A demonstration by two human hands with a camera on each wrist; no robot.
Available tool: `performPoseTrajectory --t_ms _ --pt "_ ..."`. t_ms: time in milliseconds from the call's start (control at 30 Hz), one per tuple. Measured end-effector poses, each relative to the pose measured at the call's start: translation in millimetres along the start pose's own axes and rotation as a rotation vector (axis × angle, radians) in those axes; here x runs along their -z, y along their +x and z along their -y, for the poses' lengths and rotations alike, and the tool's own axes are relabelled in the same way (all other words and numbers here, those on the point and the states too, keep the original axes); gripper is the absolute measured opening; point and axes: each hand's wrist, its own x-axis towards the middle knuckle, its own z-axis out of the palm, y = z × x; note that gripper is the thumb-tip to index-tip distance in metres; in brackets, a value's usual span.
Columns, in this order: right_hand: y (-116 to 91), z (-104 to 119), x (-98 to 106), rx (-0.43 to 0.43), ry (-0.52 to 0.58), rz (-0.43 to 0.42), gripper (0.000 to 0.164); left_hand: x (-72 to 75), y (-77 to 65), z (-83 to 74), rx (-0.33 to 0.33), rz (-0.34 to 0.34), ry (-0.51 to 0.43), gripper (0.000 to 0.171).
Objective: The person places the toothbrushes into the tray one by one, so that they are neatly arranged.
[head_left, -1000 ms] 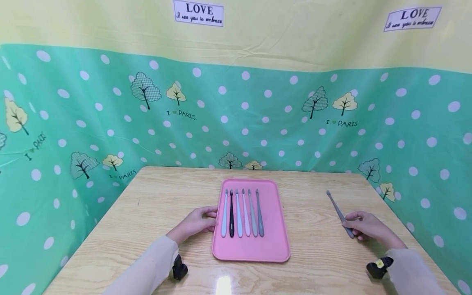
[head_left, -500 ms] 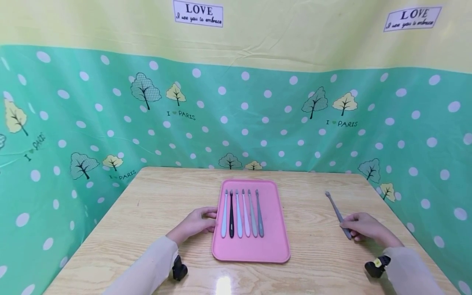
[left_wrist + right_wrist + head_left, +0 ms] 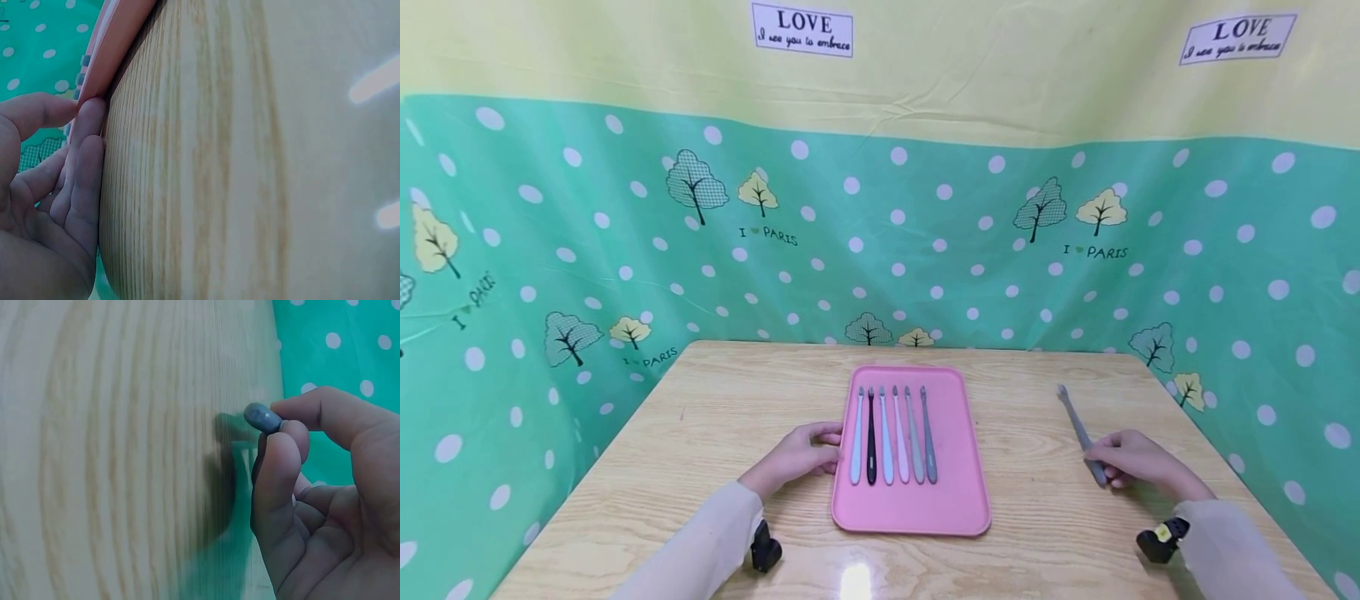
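Observation:
My right hand [image 3: 1133, 461] pinches a slim dark grey cuticle trimmer [image 3: 1074, 421] near its thick end, over the right part of the table; its small tip points away from me. In the right wrist view only the rounded end of this trimmer [image 3: 262, 418] shows, between thumb and fingers. A pink tray [image 3: 951, 504] lies mid-table, and my left hand [image 3: 801, 454] grips its left rim. The left wrist view has the tray's edge [image 3: 119, 56] between thumb and fingertips. Several similar trimmers, among them a black one [image 3: 871, 442] and a pink one [image 3: 901, 442], lie side by side on the tray.
The wooden table [image 3: 1037, 517] ends at a green and yellow patterned curtain [image 3: 820, 208] behind and at both sides. Black wrist cameras are strapped at both sleeves. A bright reflection shows at the table's front.
My right hand has shifted slightly left with the grey cuticle trimmer, whose tip has also swung a little left. The left hand and tray have stayed put.

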Motion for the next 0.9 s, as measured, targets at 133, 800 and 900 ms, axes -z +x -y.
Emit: performPoseTrajectory --t_ms 133,800,900 --pt "1 3 -3 0.009 0.017 0.011 0.022 0.1 0.0 0.0 0.0 0.001 0.0 0.063" --pt "12 25 -33 0.038 0.038 0.047 0.029 -0.1 0.0 0.6 0.0 -0.002 0.005 0.063" --pt "16 29 -41 0.02 0.042 0.022 0.031 0.1 0.0 0.4 -0.002 -0.002 0.006 0.063"
